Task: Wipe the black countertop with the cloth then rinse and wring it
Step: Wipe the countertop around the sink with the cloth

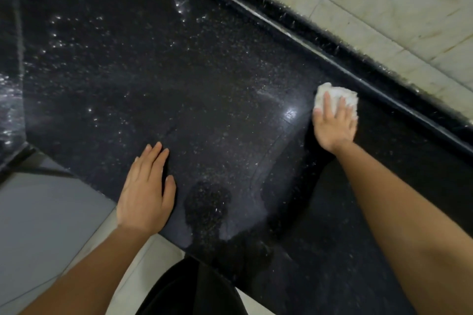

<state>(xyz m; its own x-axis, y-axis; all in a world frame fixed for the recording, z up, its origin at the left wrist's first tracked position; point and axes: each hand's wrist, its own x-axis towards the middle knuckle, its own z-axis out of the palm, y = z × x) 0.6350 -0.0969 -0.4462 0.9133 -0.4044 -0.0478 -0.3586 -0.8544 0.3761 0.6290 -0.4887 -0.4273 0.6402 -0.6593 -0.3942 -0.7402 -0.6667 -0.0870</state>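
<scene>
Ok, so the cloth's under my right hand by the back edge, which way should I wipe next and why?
Probably sweep the cloth left across the countertop, pressing with your right hand. Water droplets glisten over that far left part, while your left hand rests flat near the front edge, clear of that path.

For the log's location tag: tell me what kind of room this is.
Probably a kitchen: a speckled black stone countertop, a pale tiled wall behind it, and a white cloth under the right hand.
</scene>
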